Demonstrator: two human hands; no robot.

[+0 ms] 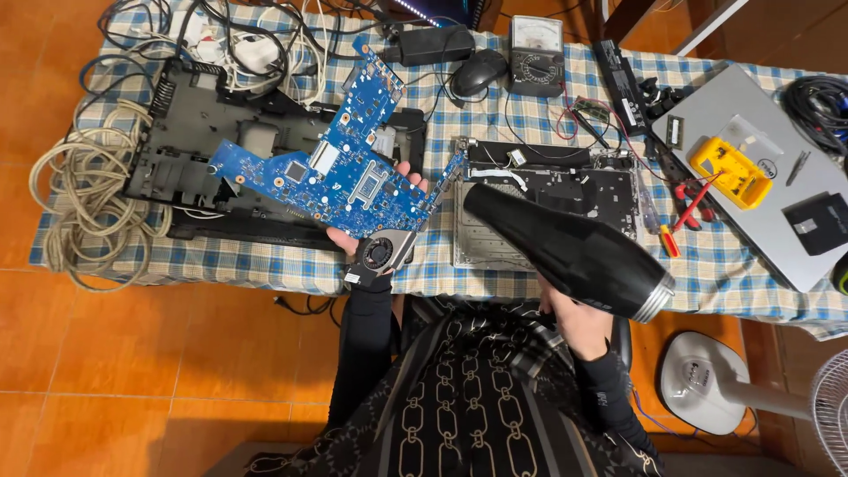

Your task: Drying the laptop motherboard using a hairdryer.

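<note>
Holding the blue circuit board (340, 168) up over the table (530, 265), I have its long axis running on a slant, from the narrow end at the upper middle of the frame down towards the small round fan (382, 253) fixed at its lower edge. My left hand (371, 231) is under that lower right corner, fingers wrapped round the edge beside the fan, forearm coming straight up from the bottom of the frame. My right hand (579, 320) is closed round the handle of the black hair dryer (570, 250), whose nozzle points up and left at the board's right edge, its silver rear end towards the lower right. Behind the board lies a black laptop base (203, 150); right of it an opened chassis (548, 190), and a coil of pale cable (88, 199) at left.
</note>
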